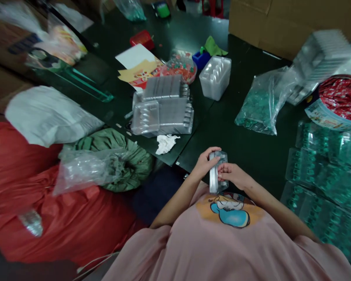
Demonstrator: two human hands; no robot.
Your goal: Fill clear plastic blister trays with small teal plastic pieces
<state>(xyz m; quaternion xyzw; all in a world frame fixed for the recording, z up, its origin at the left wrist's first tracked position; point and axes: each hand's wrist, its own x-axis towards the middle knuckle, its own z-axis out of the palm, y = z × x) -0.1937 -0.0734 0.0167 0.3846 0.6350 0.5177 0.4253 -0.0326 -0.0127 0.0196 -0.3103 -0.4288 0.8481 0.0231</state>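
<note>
Close to my body, over the table's near edge, I hold a small stack of clear plastic trays (214, 180). My left hand (207, 162) grips the stack's upper left side, thumb across the front. The curled fingers of my right hand (232, 174) press on its right side; whether they pinch a single tray I cannot make out. Farther up the table, to the left, lie more stacked clear trays (166, 111). An upright stack of clear trays (215, 78) stands beyond. Filled trays with green pieces (316, 171) cover the table at my right.
A plastic bag of green pieces (257, 105) lies right of centre, near a tub of red wrapped packets (342, 101). A bowl of red pieces (179, 70) sits behind the stacks. Crumpled tissue (166, 143) lies near the edge. Large red sacks (61, 218) crowd my left.
</note>
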